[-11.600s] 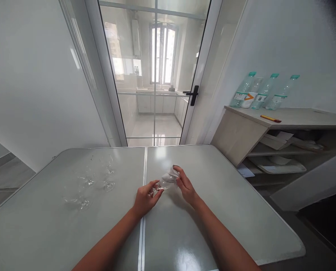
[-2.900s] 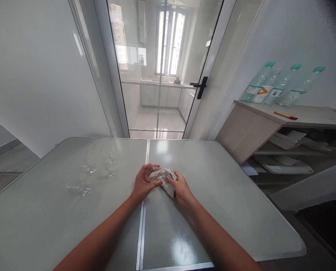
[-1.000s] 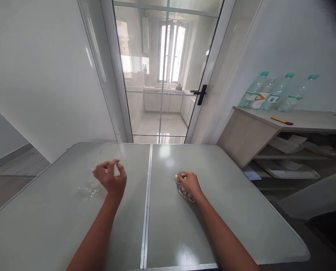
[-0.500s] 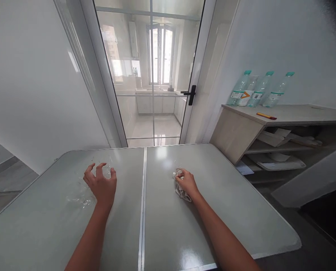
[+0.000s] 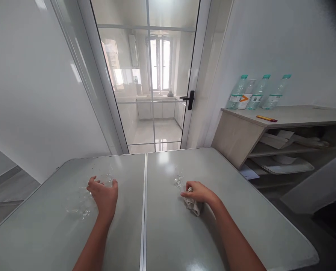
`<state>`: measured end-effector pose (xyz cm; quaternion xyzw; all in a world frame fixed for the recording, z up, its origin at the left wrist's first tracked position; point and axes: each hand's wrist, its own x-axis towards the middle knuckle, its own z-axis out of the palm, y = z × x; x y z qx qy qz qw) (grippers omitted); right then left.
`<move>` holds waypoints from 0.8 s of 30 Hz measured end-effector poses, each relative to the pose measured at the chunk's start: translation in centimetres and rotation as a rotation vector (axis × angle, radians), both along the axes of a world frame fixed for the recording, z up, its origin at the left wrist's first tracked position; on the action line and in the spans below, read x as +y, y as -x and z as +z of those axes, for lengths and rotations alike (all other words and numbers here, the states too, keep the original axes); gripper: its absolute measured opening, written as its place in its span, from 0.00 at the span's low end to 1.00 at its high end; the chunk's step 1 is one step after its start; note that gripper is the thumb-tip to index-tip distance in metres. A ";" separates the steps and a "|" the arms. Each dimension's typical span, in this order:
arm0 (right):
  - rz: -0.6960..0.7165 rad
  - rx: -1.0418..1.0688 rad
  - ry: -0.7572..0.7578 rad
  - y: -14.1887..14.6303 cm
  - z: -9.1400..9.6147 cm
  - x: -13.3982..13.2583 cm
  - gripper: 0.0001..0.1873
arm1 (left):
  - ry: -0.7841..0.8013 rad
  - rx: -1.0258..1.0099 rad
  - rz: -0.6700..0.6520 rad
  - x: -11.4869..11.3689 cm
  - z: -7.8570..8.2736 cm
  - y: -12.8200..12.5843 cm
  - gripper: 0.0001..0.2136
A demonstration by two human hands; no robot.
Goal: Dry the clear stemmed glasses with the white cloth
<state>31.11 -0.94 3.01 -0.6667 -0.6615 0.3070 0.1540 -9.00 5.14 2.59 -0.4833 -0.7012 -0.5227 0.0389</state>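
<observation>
My left hand [image 5: 103, 194] hovers at the left half of the table, thumb and fingers spread in a curve beside a clear glass [image 5: 108, 180]. Whether the fingertips touch that glass is hard to make out. More clear stemmed glasses [image 5: 80, 211] lie or stand close to this hand, their outlines faint against the tabletop. On the right half, my right hand [image 5: 199, 191] is closed on a crumpled beige cloth [image 5: 194, 206], which hangs down to the table. A small stemmed glass [image 5: 178, 181] stands upright just to the left of that hand, apart from it.
The pale table [image 5: 168, 233] has a metal seam down its middle. A wooden shelf unit [image 5: 241, 131] at the right carries several plastic bottles [image 5: 258, 96] and a yellow-and-red pen-like object [image 5: 266, 118]. Beyond the table is a glass door [image 5: 168, 124] with a black handle [image 5: 189, 99].
My right hand has let go of the small stemmed glass and drawn back to the right with the cloth. My left hand's fingers have come lower among the glasses. The view has tilted slightly up.
</observation>
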 end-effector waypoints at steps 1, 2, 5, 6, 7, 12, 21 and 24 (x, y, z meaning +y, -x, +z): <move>0.055 -0.011 0.043 -0.7 0.3 -0.3 0.15 | -0.001 0.026 -0.016 -0.1 0.1 -0.3 0.37; 0.109 -0.022 0.094 -1.4 0.6 -0.5 0.17 | -0.011 0.060 -0.041 -0.2 0.2 -0.6 0.35; 0.252 -0.032 0.206 -3.3 1.3 -1.3 0.24 | -0.078 0.143 -0.152 -1.0 0.4 -2.5 0.33; 0.290 -0.035 0.215 -3.7 1.5 -1.6 0.23 | -0.105 0.138 -0.200 -1.3 0.4 -3.3 0.33; 0.327 -0.032 0.215 -3.8 1.9 -1.7 0.20 | -0.126 0.115 -0.252 -1.7 0.4 -4.2 0.34; 0.381 0.191 -0.027 -1.0 3.6 -1.6 0.10 | -0.141 0.108 -0.573 -3.7 -0.8 -8.0 0.29; -0.362 0.997 -0.288 8.5 2.1 -1.8 0.24 | -0.087 0.247 -0.861 -4.9 -1.4 -9.6 0.29; -0.358 1.116 -0.234 9.8 2.5 -2.7 0.24 | -0.023 0.301 -0.852 -4.8 -1.5 -9.4 0.30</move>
